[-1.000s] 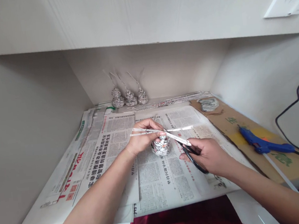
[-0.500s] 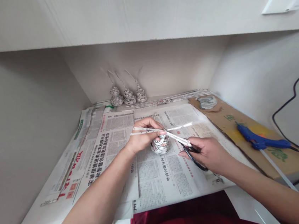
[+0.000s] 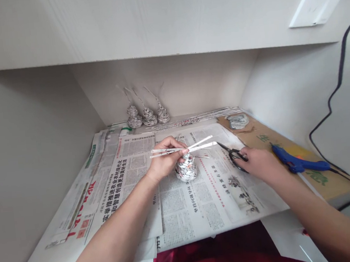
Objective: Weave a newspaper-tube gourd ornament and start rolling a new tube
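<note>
A small woven newspaper gourd [image 3: 186,172] stands over the newspaper-covered table, with several rolled paper strips [image 3: 204,145] sticking out sideways from its top. My left hand [image 3: 168,158] pinches those strips where they cross at the top. To the right, my right hand [image 3: 258,162] is closed round the handles of black scissors [image 3: 235,154]. The scissors point up and left, their tip close to the end of one strip. Part of the gourd's top is hidden behind my left fingers.
Three woven paper gourds [image 3: 148,116] with thin stems stand at the back. Long paper rods [image 3: 198,117] lie beside them. On the right, cardboard [image 3: 256,133] carries a folded pad [image 3: 237,121] and a blue glue gun [image 3: 299,159] with a black cord [image 3: 329,110]. Newspaper [image 3: 184,217] covers the table.
My right hand has drawn the scissors right, away from the gourd, and the strips on that side now stick out freely. My left hand keeps its pinch. The view has shifted slightly.
</note>
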A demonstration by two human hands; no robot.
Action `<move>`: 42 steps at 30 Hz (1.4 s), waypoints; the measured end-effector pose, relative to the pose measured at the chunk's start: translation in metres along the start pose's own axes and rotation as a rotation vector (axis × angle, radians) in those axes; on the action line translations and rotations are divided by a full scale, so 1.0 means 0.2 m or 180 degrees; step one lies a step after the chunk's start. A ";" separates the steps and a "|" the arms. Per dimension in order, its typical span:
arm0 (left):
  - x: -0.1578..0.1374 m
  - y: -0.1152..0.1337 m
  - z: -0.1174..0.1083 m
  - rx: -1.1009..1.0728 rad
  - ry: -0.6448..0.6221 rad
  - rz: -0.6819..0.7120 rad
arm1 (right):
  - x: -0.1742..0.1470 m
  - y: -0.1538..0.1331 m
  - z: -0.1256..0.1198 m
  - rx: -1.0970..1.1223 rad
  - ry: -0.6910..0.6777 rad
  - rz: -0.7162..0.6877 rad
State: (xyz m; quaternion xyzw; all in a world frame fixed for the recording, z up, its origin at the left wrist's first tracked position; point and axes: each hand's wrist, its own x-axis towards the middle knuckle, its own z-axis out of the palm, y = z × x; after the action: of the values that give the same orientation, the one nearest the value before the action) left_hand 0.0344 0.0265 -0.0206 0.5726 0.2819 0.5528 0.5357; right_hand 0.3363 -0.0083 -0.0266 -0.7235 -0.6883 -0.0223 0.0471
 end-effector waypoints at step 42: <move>0.00 -0.03 0.05 -0.0128 0.0689 -0.0234 | 0.13 -0.70 0.03 0.5208 0.0119 -0.0907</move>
State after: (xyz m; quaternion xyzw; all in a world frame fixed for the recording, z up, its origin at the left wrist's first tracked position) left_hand 0.0451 0.0242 -0.0246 0.4880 0.3478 0.5969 0.5334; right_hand 0.1976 0.0244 -0.0242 -0.3662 -0.5713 0.4675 0.5666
